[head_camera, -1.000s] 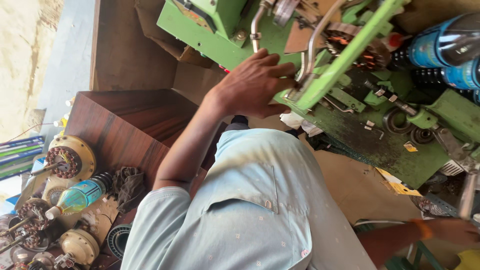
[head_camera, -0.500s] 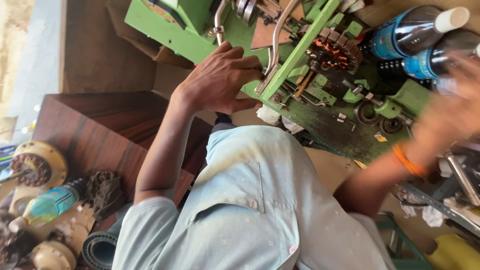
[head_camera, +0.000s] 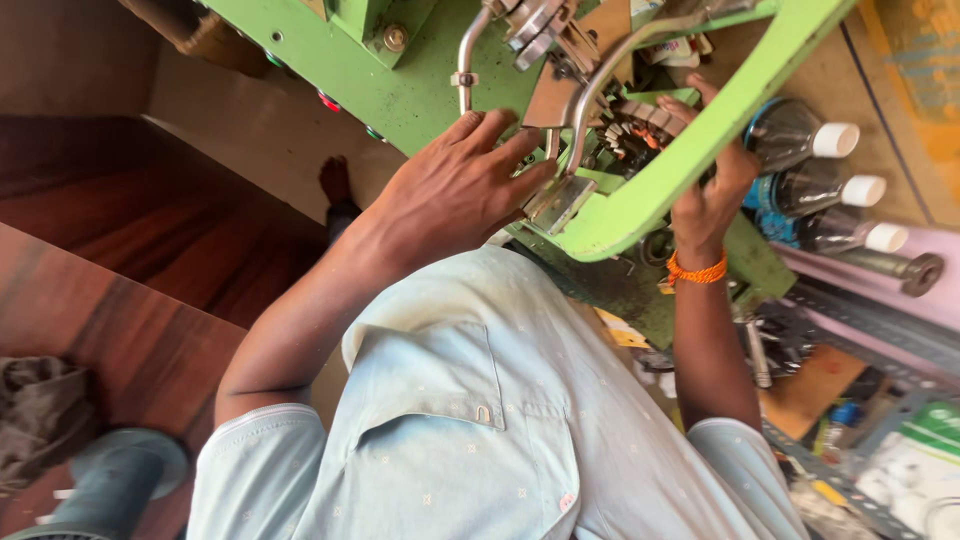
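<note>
My left hand (head_camera: 450, 190) lies flat, fingers apart, on the bed of a green winding machine (head_camera: 400, 90). Its fingertips touch a small metal plate (head_camera: 560, 203) beside a bent steel lever (head_camera: 600, 90). My right hand (head_camera: 712, 185), with an orange band at the wrist, reaches behind the machine's light green curved arm (head_camera: 680, 165). There it closes around a round stator (head_camera: 635, 130) with copper windings. The green arm hides part of that hand's grip. My pale blue shirt fills the bottom of the view.
Three dark bottles with white caps (head_camera: 810, 140) lie at the right, next to a steel bolt (head_camera: 890, 265). Brown wooden boards (head_camera: 120, 300) and a grey rag (head_camera: 40, 410) are at the left. Loose tools and parts clutter the lower right (head_camera: 800, 360).
My right hand has come up from the lower right to the stator on the machine. My left hand stays on the green bed, and the view has moved closer.
</note>
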